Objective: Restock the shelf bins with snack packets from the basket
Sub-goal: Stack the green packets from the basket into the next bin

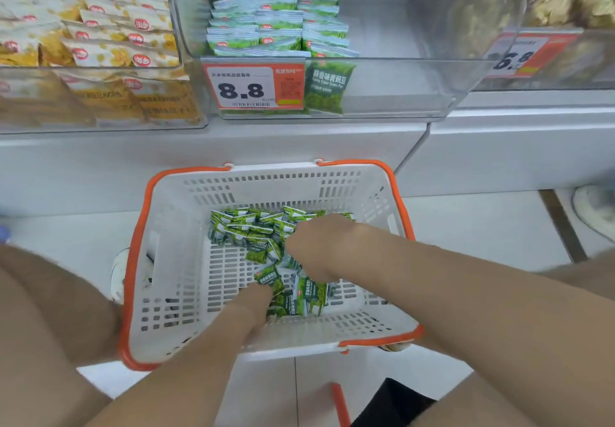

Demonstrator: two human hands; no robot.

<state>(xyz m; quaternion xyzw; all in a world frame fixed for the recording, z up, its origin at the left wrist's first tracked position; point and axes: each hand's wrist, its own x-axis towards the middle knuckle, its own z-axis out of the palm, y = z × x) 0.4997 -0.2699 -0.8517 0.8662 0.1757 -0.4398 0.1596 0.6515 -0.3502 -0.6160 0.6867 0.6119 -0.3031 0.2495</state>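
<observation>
Hands among small green snack packets [253, 227] in a white slotted plastic basket [266, 187] with orange handles.
The right hand [319, 247] curls over the heap, gripping packets; the left hand [253, 303] reaches in, its grip hidden. A clear plastic shelf bin [382, 87] above holds more.

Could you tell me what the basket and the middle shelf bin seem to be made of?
Basket: probably moulded white plastic, matt, with slotted walls and an orange rim. Shelf bin: likely clear glossy acrylic or similar plastic; green packets show through it.
</observation>
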